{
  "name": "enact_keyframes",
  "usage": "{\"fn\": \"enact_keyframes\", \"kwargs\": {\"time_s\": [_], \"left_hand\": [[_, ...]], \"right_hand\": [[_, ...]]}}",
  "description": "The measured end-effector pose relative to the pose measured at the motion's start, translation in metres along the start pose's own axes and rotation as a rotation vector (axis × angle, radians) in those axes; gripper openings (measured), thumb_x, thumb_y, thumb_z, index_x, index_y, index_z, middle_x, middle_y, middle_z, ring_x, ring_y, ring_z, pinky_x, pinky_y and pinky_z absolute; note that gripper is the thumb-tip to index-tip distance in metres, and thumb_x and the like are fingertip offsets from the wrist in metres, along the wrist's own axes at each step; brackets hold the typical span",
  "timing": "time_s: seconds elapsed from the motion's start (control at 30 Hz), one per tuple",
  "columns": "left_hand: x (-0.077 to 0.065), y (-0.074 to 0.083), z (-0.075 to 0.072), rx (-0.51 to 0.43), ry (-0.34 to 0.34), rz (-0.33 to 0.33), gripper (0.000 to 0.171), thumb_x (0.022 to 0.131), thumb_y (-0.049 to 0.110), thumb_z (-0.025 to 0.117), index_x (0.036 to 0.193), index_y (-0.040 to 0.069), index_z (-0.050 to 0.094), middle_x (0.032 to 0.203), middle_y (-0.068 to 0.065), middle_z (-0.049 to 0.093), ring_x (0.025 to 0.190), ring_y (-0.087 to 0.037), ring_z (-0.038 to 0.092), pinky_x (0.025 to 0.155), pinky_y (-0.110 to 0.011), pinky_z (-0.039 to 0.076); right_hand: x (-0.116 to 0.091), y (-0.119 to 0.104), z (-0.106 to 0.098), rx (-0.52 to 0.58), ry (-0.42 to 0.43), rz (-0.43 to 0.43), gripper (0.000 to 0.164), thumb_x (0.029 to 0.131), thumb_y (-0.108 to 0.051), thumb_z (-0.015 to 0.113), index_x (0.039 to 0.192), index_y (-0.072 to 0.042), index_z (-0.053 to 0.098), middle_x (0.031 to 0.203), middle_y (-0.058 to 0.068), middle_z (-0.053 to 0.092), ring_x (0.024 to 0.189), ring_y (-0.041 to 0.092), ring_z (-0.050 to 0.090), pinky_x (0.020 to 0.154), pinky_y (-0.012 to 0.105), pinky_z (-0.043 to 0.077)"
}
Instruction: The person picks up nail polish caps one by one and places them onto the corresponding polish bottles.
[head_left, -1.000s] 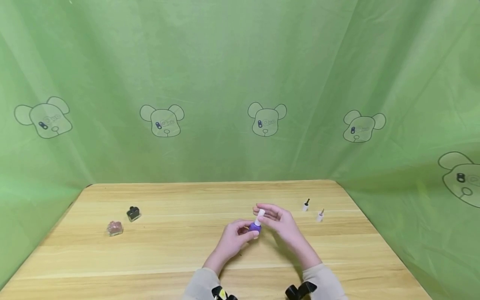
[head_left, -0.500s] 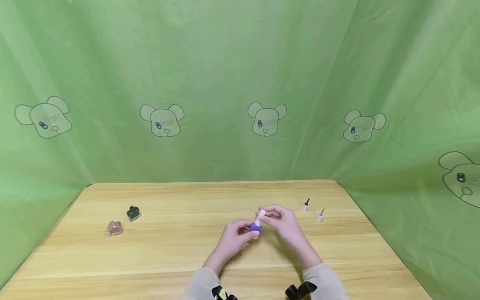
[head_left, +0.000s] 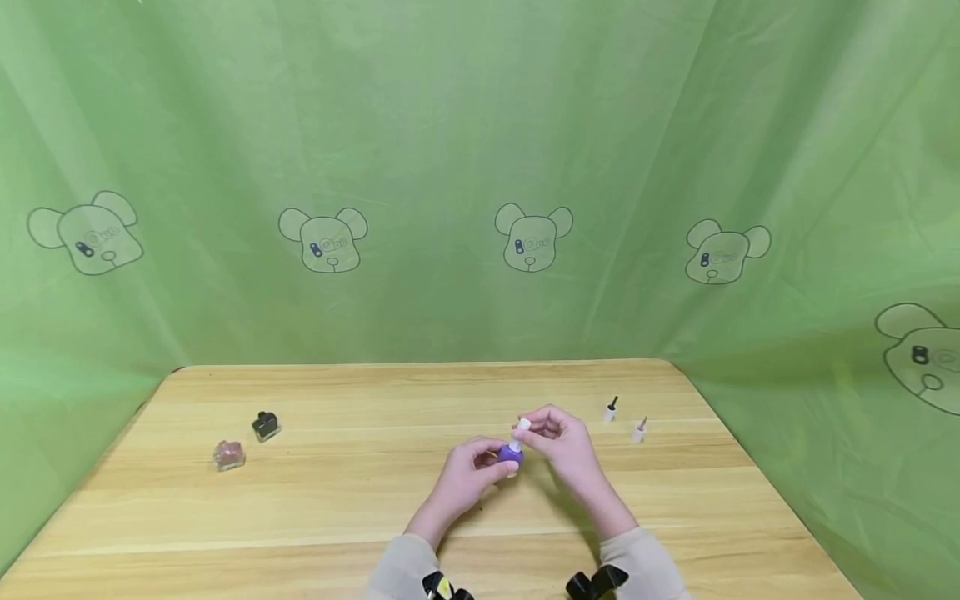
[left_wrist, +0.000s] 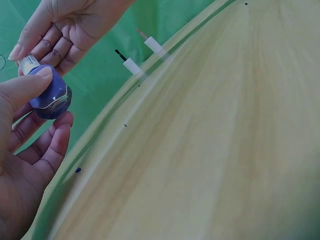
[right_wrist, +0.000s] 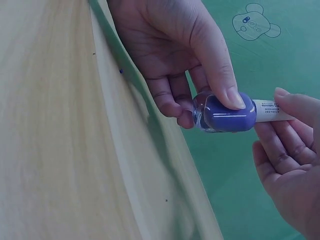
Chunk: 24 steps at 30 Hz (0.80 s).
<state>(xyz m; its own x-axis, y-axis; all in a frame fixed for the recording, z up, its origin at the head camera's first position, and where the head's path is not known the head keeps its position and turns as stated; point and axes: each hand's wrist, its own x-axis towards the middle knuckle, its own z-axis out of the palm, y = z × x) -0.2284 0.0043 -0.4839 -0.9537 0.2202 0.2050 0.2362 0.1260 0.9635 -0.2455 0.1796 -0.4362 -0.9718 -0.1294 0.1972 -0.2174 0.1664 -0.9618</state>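
Note:
A purple nail polish bottle with a white cap is held up between both hands. My left hand grips its glass body, thumb laid along the purple side, as the left wrist view also shows. My right hand pinches the white cap between thumb and fingers. The cap sits on the bottle's neck, and the bottle leans slightly to the right in the head view.
Two white caps with brushes upward stand at the right: a dark-brushed cap and a pinkish-brushed cap. At the left are an uncapped black bottle and an uncapped pink bottle. Green curtain surrounds the wooden table.
My right hand's fingers have shifted and closed in on the white cap. The left hand and the purple bottle stay in nearly the same place.

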Motion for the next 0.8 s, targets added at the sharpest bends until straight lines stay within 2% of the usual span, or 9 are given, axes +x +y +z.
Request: {"fn": "enact_keyframes", "kwargs": {"time_s": [0.23, 0.4, 0.57, 0.63, 0.8], "left_hand": [[0.002, 0.003, 0.001, 0.011, 0.017, 0.023, 0.032, 0.083, 0.019, 0.077, 0.11, 0.004, 0.07, 0.103, -0.013, 0.068, 0.083, -0.01, 0.058, 0.076, -0.017, 0.051], [0.005, 0.008, 0.001, 0.022, 0.04, 0.042, 0.032, 0.084, 0.022, 0.076, 0.111, 0.005, 0.07, 0.103, -0.012, 0.067, 0.084, -0.01, 0.058, 0.075, -0.018, 0.052], [0.011, 0.013, 0.0, 0.039, 0.054, 0.045, 0.032, 0.084, 0.024, 0.076, 0.11, 0.006, 0.07, 0.104, -0.012, 0.069, 0.084, -0.011, 0.059, 0.075, -0.02, 0.052], [0.014, 0.015, 0.0, 0.039, 0.058, 0.051, 0.032, 0.083, 0.024, 0.077, 0.109, 0.006, 0.07, 0.103, -0.012, 0.069, 0.084, -0.012, 0.059, 0.075, -0.02, 0.053], [0.023, 0.022, -0.002, 0.019, 0.061, 0.06, 0.031, 0.084, 0.022, 0.076, 0.109, 0.006, 0.07, 0.105, -0.013, 0.068, 0.084, -0.013, 0.06, 0.075, -0.019, 0.053]], "right_hand": [[-0.001, -0.005, -0.006, -0.018, -0.059, -0.052, 0.033, 0.083, -0.007, 0.074, 0.111, 0.006, 0.061, 0.106, 0.027, 0.068, 0.085, 0.006, 0.066, 0.08, 0.021, 0.055], [0.001, -0.011, -0.017, -0.052, -0.075, -0.103, 0.036, 0.084, -0.008, 0.073, 0.116, 0.004, 0.061, 0.11, 0.023, 0.068, 0.09, 0.005, 0.065, 0.083, 0.02, 0.054], [0.002, -0.02, -0.03, -0.042, -0.051, -0.17, 0.036, 0.085, -0.007, 0.072, 0.117, 0.005, 0.06, 0.11, 0.019, 0.069, 0.094, 0.004, 0.067, 0.087, 0.02, 0.055], [0.002, -0.025, -0.036, -0.042, -0.03, -0.189, 0.035, 0.086, -0.006, 0.071, 0.116, 0.006, 0.06, 0.108, 0.015, 0.071, 0.094, 0.003, 0.067, 0.087, 0.019, 0.055], [0.001, -0.033, -0.054, -0.014, 0.016, -0.213, 0.034, 0.088, -0.004, 0.069, 0.117, 0.01, 0.058, 0.103, -0.008, 0.072, 0.095, 0.001, 0.067, 0.087, 0.017, 0.054]]}}
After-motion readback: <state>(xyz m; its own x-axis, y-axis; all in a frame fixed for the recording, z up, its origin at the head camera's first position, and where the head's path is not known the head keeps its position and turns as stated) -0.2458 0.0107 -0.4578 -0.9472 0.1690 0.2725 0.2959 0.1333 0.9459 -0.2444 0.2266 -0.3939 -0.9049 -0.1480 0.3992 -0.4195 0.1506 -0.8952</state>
